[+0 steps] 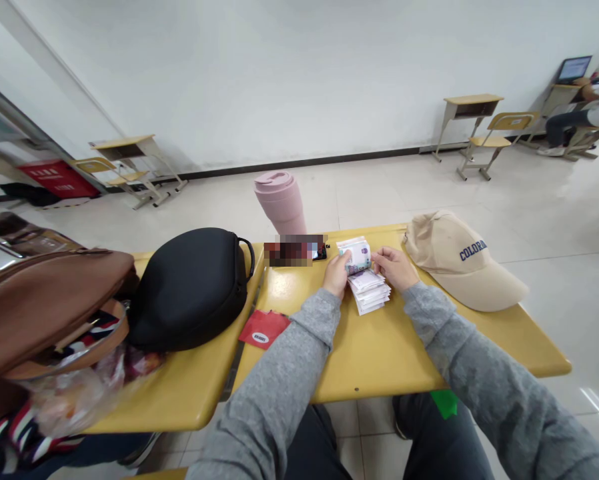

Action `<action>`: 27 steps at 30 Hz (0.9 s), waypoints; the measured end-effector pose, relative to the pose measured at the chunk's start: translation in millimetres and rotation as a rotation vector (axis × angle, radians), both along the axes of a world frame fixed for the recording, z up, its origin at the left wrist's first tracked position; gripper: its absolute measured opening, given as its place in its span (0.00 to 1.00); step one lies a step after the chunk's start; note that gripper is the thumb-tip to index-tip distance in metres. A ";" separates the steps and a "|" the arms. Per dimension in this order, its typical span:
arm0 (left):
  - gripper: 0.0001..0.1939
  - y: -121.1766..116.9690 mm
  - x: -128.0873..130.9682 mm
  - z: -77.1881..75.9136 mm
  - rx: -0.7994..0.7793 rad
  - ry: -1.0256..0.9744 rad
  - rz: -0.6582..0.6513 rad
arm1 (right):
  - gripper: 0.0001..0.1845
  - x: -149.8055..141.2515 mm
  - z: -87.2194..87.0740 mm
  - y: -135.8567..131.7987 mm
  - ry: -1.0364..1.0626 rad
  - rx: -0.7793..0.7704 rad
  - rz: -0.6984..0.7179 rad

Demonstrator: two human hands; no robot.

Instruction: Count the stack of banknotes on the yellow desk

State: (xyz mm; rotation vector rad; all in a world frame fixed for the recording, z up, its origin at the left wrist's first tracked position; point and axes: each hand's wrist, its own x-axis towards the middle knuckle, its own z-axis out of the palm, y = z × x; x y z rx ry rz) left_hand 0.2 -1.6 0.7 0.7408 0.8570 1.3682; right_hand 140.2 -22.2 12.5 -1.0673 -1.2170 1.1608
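Note:
A stack of banknotes (pixel 368 288) is held over the yellow desk (pixel 379 347) in front of me. My left hand (pixel 336 275) grips the stack's left side, fingers closed, and bends the top notes upward. My right hand (pixel 395 267) pinches the right side of the same stack, thumb on the curled top note. Both arms wear grey sleeves.
A beige cap (pixel 459 260) lies right of my hands. A pink tumbler (pixel 281 202) and a dark phone (pixel 295 251) stand behind them. A red card (pixel 263 329), a black case (pixel 189 288) and a brown bag (pixel 44 313) sit left. A person sits far right (pixel 579 117).

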 end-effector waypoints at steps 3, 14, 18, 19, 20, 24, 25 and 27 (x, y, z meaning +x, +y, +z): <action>0.15 -0.8 -0.1 0.7 -0.001 0.000 -0.015 | 0.20 0.8 -1.1 0.6 -0.050 0.005 -0.030; 0.18 -0.1 -1.5 -2.7 0.026 0.043 -0.093 | 0.19 4.7 -10.5 6.8 -0.175 -0.012 -0.145; 0.18 1.2 -2.0 -4.0 0.019 0.053 -0.084 | 0.19 5.1 -10.4 6.8 -0.188 0.012 -0.137; 0.17 1.4 -1.9 -4.0 0.018 0.053 -0.080 | 0.19 5.2 -10.3 6.8 -0.192 0.014 -0.139; 0.17 1.5 -1.8 -3.8 0.016 0.048 -0.074 | 0.19 5.4 -10.3 6.8 -0.196 0.014 -0.142; 0.14 0.5 -0.7 -1.1 0.009 0.015 -0.039 | 0.18 5.1 -9.4 6.3 -0.180 0.019 -0.138; 0.14 0.1 -0.3 -0.3 0.006 0.008 -0.029 | 0.18 4.8 -8.8 5.9 -0.166 0.023 -0.133; 0.13 -0.4 0.2 0.7 -0.003 -0.001 -0.014 | 0.17 3.8 -7.3 4.9 -0.137 0.031 -0.124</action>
